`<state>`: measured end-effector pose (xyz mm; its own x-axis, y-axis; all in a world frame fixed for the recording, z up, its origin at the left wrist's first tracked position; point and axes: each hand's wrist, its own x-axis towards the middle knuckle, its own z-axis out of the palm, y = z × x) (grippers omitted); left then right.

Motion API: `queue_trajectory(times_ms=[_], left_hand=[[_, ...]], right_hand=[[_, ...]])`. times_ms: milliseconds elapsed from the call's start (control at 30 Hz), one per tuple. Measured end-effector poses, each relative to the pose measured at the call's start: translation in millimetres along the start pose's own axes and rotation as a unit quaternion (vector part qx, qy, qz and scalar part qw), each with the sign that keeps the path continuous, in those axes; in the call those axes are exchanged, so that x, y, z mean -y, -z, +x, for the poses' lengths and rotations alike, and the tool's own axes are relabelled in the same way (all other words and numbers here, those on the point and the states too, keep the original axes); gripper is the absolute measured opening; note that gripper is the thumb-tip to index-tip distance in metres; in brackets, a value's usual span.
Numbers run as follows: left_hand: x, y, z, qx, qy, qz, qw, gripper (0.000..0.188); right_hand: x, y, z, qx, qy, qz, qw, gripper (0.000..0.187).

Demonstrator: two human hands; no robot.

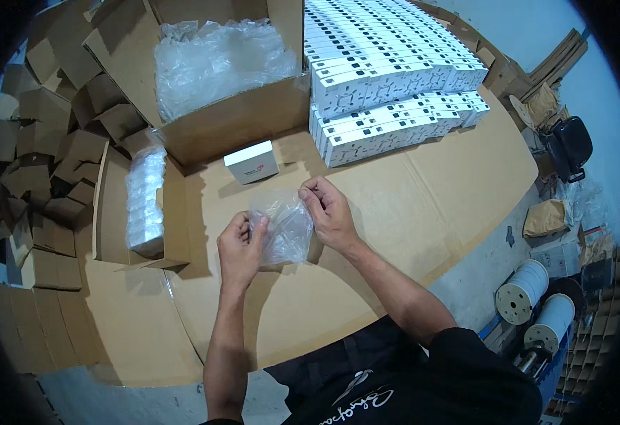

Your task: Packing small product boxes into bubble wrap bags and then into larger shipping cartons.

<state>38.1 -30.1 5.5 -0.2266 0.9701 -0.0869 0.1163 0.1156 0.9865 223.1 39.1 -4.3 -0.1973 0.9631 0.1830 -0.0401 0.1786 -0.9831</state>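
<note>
A clear plastic bag [285,230] is stretched between my two hands above the cardboard-covered table. My left hand [241,248] pinches its left edge, thumb on top. At its upper right corner, my right hand [327,212] grips the plastic between thumb and fingers. Just beyond the bag stands a small white box [252,163]. To the left, an open carton [175,212] holds a row of plastic-wrapped white boxes [145,202]. Behind the white box is a large open carton [232,127] filled with loose clear plastic bags [221,67].
Stacked white boxes [388,78] fill the far right of the table [409,205]. Many empty brown cartons [41,156] are heaped at the left. Beyond the right edge are white spools [522,290], a black chair [568,149] and a brown paper package [545,218].
</note>
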Motion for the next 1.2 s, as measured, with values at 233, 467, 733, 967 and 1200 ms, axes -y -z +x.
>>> queue_trajectory(times_ms=[233, 467, 733, 967, 1200], left_hand=[[13, -7, 3, -0.165, -0.09, 0.01, 0.982, 0.027], [2, 1, -1, -0.189, -0.071, 0.083, 0.976, 0.031], [1, 3, 0, -0.215, -0.151, 0.111, 0.958, 0.029], [0, 3, -11, -0.13, -0.134, 0.148, 0.971, 0.026], [19, 14, 3, -0.135, -0.114, -0.083, 0.981, 0.027]], right_hand=[[7, -26, -27, 0.072, -0.092, 0.1, 0.988, 0.014], [-2, -7, -21, 0.103, -0.094, 0.048, 0.989, 0.012], [6, 11, -14, 0.079, -0.128, 0.117, 0.982, 0.015], [4, -10, -16, 0.013, -0.077, -0.002, 0.997, 0.022], [3, -15, -24, -0.023, 0.0, -0.09, 0.996, 0.022]])
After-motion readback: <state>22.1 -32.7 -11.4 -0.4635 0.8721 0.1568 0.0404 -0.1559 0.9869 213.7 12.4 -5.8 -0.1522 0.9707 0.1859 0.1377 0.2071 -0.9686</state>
